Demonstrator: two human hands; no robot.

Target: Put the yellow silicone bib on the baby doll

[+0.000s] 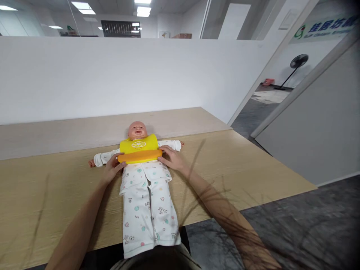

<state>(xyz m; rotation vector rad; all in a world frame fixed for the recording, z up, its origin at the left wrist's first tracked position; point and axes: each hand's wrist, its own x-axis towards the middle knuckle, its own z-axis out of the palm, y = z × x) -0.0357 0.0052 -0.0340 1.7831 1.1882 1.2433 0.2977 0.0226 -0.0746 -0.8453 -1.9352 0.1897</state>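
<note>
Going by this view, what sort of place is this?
Likely an office or similar workplace: a white partition with glass above it, ceiling light panels, and a lettered sign at the upper right.

It looked like an office: beyond the left hand (pixel 112 170) stood a white partition (pixel 126 75) topped with glass (pixel 174 20), ceiling lights (pixel 143 12) shone farther off, and a sign (pixel 327 28) (partly blurred) hung far beyond the right hand (pixel 173 159).
</note>
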